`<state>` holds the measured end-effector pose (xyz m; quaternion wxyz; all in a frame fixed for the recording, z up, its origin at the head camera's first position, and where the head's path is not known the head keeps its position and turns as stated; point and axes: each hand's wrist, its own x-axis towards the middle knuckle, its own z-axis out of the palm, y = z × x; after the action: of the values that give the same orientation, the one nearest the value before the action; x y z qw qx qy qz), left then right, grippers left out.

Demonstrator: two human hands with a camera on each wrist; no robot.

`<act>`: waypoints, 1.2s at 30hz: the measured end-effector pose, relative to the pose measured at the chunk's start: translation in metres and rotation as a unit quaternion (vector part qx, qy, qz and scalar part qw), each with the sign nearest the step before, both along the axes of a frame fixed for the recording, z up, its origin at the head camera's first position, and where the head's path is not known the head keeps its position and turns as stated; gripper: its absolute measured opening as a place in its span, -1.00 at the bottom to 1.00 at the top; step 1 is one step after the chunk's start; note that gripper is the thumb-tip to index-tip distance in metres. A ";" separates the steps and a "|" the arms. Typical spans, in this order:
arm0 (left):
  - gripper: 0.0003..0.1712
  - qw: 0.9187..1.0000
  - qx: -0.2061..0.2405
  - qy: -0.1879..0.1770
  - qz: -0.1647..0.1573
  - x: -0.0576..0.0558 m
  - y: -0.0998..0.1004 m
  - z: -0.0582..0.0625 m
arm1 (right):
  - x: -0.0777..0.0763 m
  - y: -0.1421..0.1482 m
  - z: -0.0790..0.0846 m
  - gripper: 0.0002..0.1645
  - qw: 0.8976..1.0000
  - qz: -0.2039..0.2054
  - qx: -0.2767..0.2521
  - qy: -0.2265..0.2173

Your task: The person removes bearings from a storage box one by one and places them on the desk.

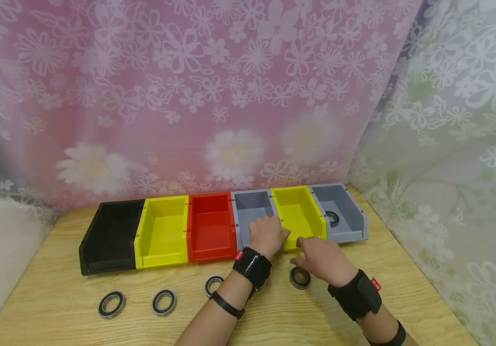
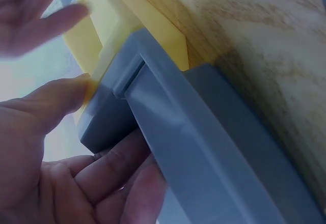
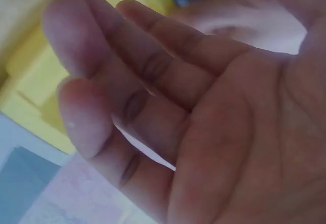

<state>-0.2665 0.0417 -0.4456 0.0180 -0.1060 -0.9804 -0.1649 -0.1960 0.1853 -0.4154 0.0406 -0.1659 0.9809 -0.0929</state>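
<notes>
My left hand (image 1: 268, 235) is at the front of the middle grey bin (image 1: 248, 199). In the left wrist view its fingers (image 2: 119, 170) curl inside this bin while the thumb lies at the wall shared with the yellow bin, gripping the bin there. My right hand (image 1: 323, 259) hovers at the front lip of the right-hand yellow bin (image 1: 297, 211), palm and loosely bent fingers bare in the right wrist view. Whether its fingertips touch the lip, I cannot tell. Just below them a ball bearing (image 1: 299, 278) lies on the table.
The bin row continues with a black bin (image 1: 114, 230), a yellow bin (image 1: 163, 230), a red bin (image 1: 211, 226) and a right-end grey bin (image 1: 347, 211) holding a bearing (image 1: 332, 218). More bearings (image 1: 164, 302) lie along the wooden table (image 1: 57, 288); my left arm partly covers some. Floral curtains hang behind.
</notes>
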 end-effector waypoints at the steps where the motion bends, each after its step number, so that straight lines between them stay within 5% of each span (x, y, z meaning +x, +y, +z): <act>1: -0.39 1.000 -0.001 0.002 0.000 0.000 0.000 0.000 | -0.001 0.000 0.003 -0.56 1.000 0.003 -0.003 0.002; 8: -0.41 1.000 -0.017 0.010 0.003 0.000 0.001 0.000 | -0.012 -0.007 0.026 -0.62 0.999 0.023 -0.015 0.025; 19: -0.49 1.000 -0.007 0.025 0.005 0.001 0.000 0.000 | -0.032 -0.012 0.052 -0.45 0.997 0.016 -0.061 0.046; 36: -0.60 0.999 -0.012 0.028 0.013 0.001 0.003 -0.004 | -0.036 -0.017 0.050 -0.40 0.995 0.002 -0.095 0.042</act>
<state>-0.2659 0.0444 -0.4498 0.0463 -0.0984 -0.9827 -0.1500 -0.2317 0.1687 -0.3654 -0.0166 -0.1743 0.9682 -0.1789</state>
